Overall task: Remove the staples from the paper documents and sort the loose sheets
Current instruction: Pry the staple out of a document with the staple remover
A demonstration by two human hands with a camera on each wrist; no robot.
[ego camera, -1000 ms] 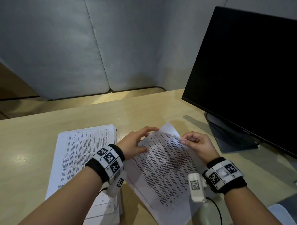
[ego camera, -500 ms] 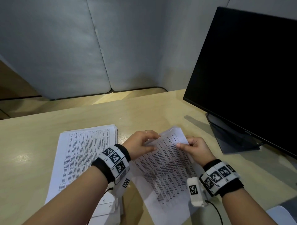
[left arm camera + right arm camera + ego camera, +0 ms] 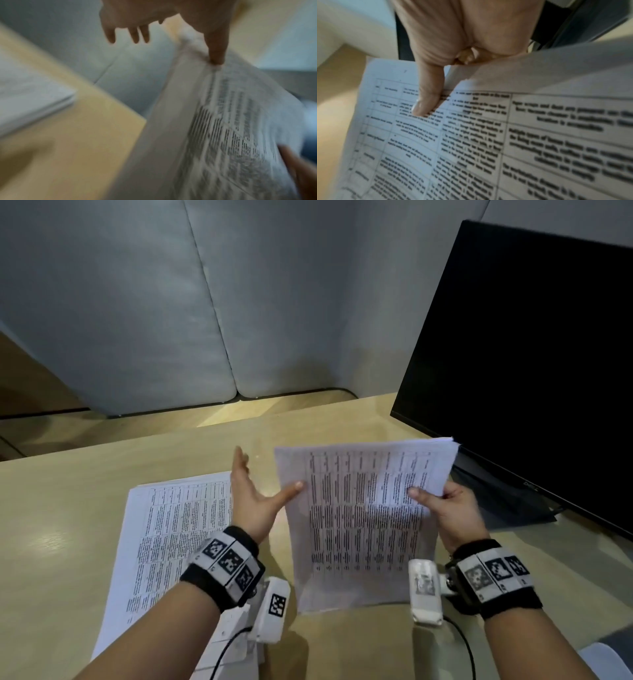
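The right hand (image 3: 452,510) pinches the held sheets (image 3: 363,518) at their right edge; the flat pile (image 3: 171,529) lies leftward, beyond the spread left hand (image 3: 253,508), whose thumb touches their left edge.

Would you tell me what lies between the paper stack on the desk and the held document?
Only the left hand, thumb touching the held document, over bare desk beside the paper stack; head view.

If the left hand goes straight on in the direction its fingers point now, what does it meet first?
Probably nothing close: the left hand points its fingers up and away, over the bare desk toward the grey padded panel. Only its thumb touches the held sheets. Depth is uncertain.
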